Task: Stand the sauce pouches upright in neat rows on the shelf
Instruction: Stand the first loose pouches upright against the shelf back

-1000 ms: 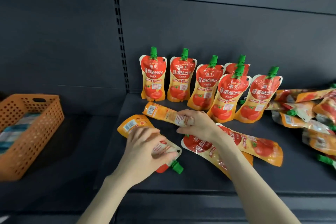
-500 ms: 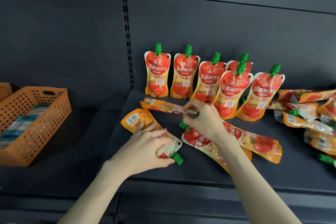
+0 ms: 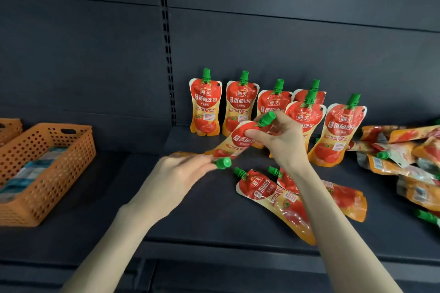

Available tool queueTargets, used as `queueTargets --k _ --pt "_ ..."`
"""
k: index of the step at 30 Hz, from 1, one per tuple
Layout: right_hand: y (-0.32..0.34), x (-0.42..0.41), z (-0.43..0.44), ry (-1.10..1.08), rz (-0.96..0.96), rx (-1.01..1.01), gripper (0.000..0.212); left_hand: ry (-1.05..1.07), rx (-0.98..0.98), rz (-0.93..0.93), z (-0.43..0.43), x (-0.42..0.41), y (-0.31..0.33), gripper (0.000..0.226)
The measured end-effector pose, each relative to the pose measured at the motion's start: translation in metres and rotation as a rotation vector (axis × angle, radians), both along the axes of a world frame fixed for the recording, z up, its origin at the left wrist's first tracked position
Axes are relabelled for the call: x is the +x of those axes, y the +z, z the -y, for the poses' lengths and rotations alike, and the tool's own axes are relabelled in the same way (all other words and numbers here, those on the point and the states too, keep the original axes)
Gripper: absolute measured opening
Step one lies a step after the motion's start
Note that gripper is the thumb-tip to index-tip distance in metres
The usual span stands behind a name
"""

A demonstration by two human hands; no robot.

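Right hand [image 3: 283,140] pinches a tomato sauce pouch [image 3: 238,140] just below its green cap [image 3: 266,118], tilted spout-up, apparently to join the upright row [image 3: 206,107] along the shelf's [image 3: 214,221] back edge. Left hand [image 3: 181,169] grips a second pouch [image 3: 188,154], blurred, near its cap. Flat pouches [image 3: 269,195] lie towards the front edge.

Upright pouches [image 3: 206,107] are ranged in a row at the back of the shelf [image 3: 214,221]. One further pouch [image 3: 309,94] is set behind the row. Two flat pouches [image 3: 273,197] are laid before it, overlapping. A heap of pouches [image 3: 404,157] is piled at right. A tilted pouch [image 3: 238,138] is held in the right grip [image 3: 285,140] before the row. A low pouch [image 3: 222,163] is held in the left grip [image 3: 181,173], just below and left. A basket [image 3: 54,185] is placed well left, packets [image 3: 28,173] inside.
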State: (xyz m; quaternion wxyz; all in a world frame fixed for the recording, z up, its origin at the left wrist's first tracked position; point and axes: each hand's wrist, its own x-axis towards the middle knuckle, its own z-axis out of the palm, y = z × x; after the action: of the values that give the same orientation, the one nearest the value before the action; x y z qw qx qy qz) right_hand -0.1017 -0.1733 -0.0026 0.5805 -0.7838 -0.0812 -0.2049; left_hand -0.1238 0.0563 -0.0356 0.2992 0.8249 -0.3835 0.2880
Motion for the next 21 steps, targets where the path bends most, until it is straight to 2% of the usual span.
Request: queueTargets --k 3,6,10,11,14,16,18,21 --pt "0.008 0.013 -0.003 0.012 0.004 0.011 0.021 0.066 -0.266 -0.092 0.002 0.021 0.015 0.029" --pt "0.008 0.034 -0.004 0.004 -0.027 -0.047 0.022 0.181 -0.576 -0.345 0.009 0.054 0.028 0.017" --pt "0.003 0.051 -0.007 -0.012 -0.092 -0.022 0.047 0.117 -0.776 -0.555 0.021 0.085 0.031 0.01" --pt "-0.001 0.05 -0.007 -0.013 -0.102 -0.001 0.053 0.088 -0.798 -0.614 0.025 0.085 0.027 0.006" --pt "-0.02 0.041 -0.01 0.006 -0.177 0.056 0.064 0.055 -0.741 -0.772 0.028 0.076 -0.002 0.03" --pt "-0.029 0.036 -0.008 -0.002 -0.204 -0.071 0.064 0.048 -0.729 -0.868 0.026 0.074 -0.018 0.039" --pt "-0.032 0.037 -0.006 -0.022 -0.192 -0.156 0.063 0.044 -0.732 -0.895 0.024 0.081 -0.021 0.04" --pt "-0.034 0.044 -0.007 -0.057 -0.165 -0.153 0.057 0.044 -0.728 -0.887 0.027 0.091 -0.019 0.038"
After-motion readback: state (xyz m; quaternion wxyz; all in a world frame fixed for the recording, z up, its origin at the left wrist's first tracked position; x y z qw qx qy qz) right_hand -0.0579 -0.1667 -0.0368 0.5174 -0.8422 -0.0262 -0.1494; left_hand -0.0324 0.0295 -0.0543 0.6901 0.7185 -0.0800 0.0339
